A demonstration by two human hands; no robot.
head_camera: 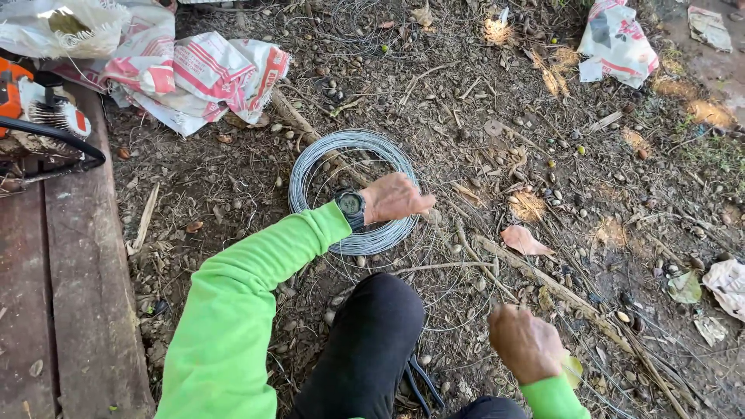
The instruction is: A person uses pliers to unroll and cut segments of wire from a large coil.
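Note:
A coil of thin grey wire (326,155) lies flat on the dirt in the middle of the view. My left hand (394,197), with a dark wristwatch (351,206) and a bright green sleeve, rests on the coil's right side with fingers curled down onto the wire. My right hand (524,342) is closed in a fist lower right, above the ground; a thin strand of wire (458,268) runs between the coil and this hand. My knee in black trousers (372,326) sits between the two hands.
A wooden plank (70,295) runs down the left, with an orange chainsaw (35,109) on it. Red-and-white woven sacks (186,74) lie top left, another sack (617,39) top right. Twigs, dry leaves and nuts litter the ground. Black plier handles (423,384) lie by my leg.

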